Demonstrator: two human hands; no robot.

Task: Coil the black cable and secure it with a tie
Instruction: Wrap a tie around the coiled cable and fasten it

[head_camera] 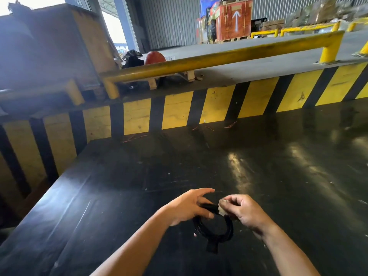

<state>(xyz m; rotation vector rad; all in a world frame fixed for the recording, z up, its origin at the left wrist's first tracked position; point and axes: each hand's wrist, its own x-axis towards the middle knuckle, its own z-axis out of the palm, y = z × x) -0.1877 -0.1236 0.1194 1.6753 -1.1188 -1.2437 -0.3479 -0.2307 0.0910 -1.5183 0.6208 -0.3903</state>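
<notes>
The black cable (229, 234) is wound into a small round coil, held just above the black table (278, 166) near its front edge. A black plug end hangs down from the bottom of the coil. My left hand (189, 206) grips the top of the coil between thumb and lower fingers, its index finger stretched forward. My right hand (243, 210) pinches a pale tie (221, 209) against the top of the coil, right beside my left thumb. How far the tie goes around the cable is hidden by my fingers.
A yellow-and-black striped wall (219, 104) runs along the table's far edge, with a yellow guard rail (219, 58) above it. Thin red wire scraps (135, 138) lie at the foot of the wall. A wooden crate (59, 46) stands at the far left.
</notes>
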